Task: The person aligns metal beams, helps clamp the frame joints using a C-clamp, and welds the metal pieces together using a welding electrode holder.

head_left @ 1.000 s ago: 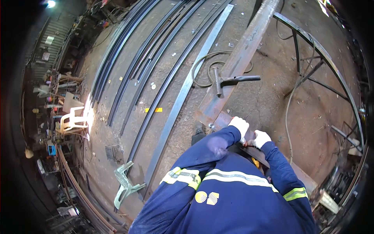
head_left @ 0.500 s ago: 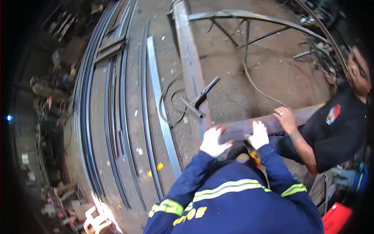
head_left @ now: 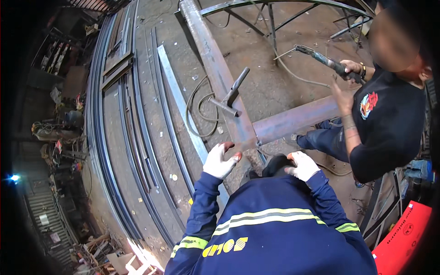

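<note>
Two rust-brown steel beams meet at a corner in front of me: a long beam (head_left: 213, 59) running away and a cross beam (head_left: 298, 118) going right. My left hand (head_left: 220, 162), in a white glove with reddish fingertips, is open beside the corner, thumb and fingers apart. My right hand (head_left: 303, 166), gloved alike, hovers below the cross beam with loosely bent, parted fingers and nothing visible in it. A T-shaped, hammer-like metal piece (head_left: 233, 94) rests on the long beam. At the right, a co-worker's hand (head_left: 352, 71) grips a welding electrode holder (head_left: 326, 59) with a thin rod.
Long steel bars (head_left: 123, 137) and a flat shiny strip (head_left: 176, 91) lie on the floor at left. A looped cable (head_left: 189, 112) lies by the long beam. A curved metal frame (head_left: 275, 9) stands at the back. A red panel (head_left: 405, 238) is at lower right.
Both my hands have come off the beam, drawing back and apart. The co-worker's hand has lifted off the cross beam, and the electrode holder has come into view. My view has shifted.
</note>
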Motion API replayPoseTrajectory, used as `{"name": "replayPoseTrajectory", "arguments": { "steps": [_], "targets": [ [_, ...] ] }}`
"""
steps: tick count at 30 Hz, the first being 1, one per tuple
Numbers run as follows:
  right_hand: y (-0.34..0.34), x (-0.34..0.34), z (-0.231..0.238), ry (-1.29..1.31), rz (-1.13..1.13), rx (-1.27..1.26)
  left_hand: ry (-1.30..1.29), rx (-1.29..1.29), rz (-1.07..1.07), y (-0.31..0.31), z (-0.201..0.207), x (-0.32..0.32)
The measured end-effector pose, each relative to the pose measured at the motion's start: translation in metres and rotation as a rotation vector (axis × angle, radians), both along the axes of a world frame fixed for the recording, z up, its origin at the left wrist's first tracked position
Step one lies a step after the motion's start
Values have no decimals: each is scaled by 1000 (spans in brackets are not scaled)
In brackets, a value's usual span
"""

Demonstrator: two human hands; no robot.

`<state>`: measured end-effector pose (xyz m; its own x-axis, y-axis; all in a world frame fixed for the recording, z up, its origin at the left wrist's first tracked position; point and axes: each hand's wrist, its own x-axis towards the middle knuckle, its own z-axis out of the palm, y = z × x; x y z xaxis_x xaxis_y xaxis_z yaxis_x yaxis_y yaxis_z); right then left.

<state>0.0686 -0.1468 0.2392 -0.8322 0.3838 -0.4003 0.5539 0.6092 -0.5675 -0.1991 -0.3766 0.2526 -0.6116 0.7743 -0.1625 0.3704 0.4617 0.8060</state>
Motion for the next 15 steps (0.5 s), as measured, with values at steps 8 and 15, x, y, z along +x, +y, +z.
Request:
{"name": "replayPoseTrajectory", "arguments": {
  "steps": [8, 15],
  "targets": [
    [33, -18, -9, -5, 51, -22, -116, -236, 129, -18, -25, 53],
    [73, -49, -19, -3, 200, 139, -354, -352, -82, -7, -2, 103]
  ]
}}
